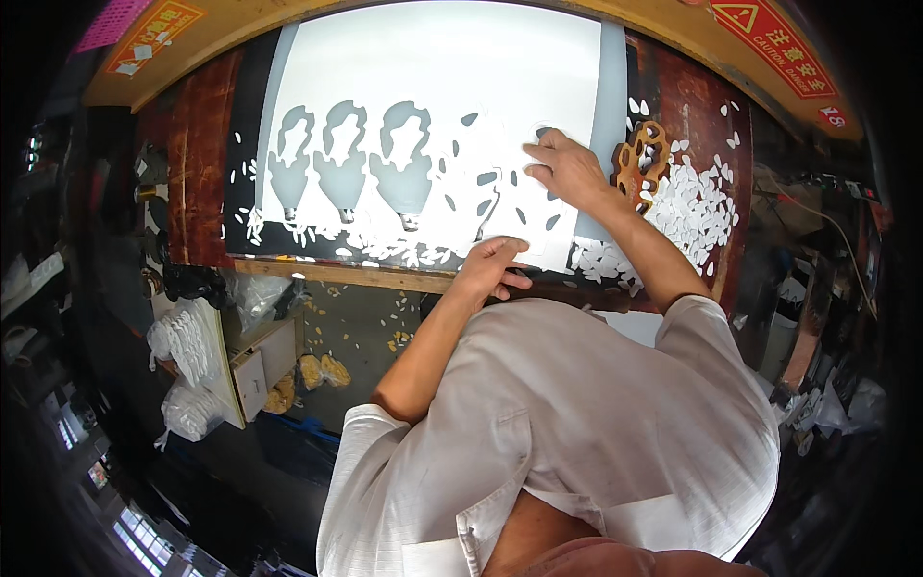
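One white sheet [442, 58], likely light and bendy

It lies flat on the bench [200, 163], its near half pierced by holes [402, 181]. Over its right side, the right hand [571, 171] has thumb and fingers slightly parted; at its near edge, the left hand [488, 270] has its fingers half curled. Whether either pinches anything, I cannot tell. Narrow strips between holes would probably crease or tear first, so the solid far part or side edges seem the better hold.

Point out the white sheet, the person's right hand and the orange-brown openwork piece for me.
White sheet [442, 60]: head view, on its uncut upper part.
Right hand [574, 174]: head view, on the back of the hand.
Orange-brown openwork piece [627, 182]: head view, on its solid lower-left part.
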{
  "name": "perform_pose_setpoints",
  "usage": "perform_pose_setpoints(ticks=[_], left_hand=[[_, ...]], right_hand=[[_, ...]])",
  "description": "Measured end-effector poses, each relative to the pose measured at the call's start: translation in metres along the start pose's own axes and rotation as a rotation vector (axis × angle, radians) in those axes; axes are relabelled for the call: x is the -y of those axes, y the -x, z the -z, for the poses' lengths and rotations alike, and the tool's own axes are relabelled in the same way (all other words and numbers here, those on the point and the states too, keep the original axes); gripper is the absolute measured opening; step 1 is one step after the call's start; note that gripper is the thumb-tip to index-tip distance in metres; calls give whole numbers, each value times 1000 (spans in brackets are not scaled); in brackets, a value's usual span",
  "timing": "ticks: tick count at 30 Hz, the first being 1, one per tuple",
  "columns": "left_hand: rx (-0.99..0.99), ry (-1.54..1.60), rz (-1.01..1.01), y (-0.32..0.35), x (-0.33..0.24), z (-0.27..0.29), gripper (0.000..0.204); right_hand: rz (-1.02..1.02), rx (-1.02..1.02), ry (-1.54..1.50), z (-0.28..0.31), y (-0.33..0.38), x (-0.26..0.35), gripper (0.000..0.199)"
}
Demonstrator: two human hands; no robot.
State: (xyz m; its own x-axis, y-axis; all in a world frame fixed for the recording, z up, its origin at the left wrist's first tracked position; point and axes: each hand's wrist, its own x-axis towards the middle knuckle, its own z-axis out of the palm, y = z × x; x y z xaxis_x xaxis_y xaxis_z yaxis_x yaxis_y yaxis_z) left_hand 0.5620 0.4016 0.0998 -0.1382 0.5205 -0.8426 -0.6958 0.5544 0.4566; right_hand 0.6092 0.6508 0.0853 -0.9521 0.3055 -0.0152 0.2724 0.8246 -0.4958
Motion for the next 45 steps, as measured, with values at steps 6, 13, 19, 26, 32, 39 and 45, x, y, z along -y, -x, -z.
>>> perform_pose_setpoints(ticks=[6, 13, 19, 26, 32, 39, 45], left_hand=[[-46, 285, -105, -1, 12, 6, 31], [115, 497, -41, -3, 14, 14, 33], [258, 542, -15, -8, 24, 14, 25], [318, 666, -2, -14, 30, 20, 18], [204, 345, -71, -11, 18, 10, 19], [180, 371, -5, -15, 13, 6, 22], [178, 321, -6, -23, 19, 6, 25]], right_hand=[[-164, 142, -523, 12, 3, -4, 13], [3, 1070, -505, 57, 94, 26, 11], [-2, 488, -20, 55, 89, 16, 41], [218, 153, 30, 21, 102, 34, 56], [-168, 228, -212, 16, 68, 4, 27], [-421, -823, -1241, 142, -45, -84, 27], [-250, -898, -1135, 211, -113, -99, 24]])
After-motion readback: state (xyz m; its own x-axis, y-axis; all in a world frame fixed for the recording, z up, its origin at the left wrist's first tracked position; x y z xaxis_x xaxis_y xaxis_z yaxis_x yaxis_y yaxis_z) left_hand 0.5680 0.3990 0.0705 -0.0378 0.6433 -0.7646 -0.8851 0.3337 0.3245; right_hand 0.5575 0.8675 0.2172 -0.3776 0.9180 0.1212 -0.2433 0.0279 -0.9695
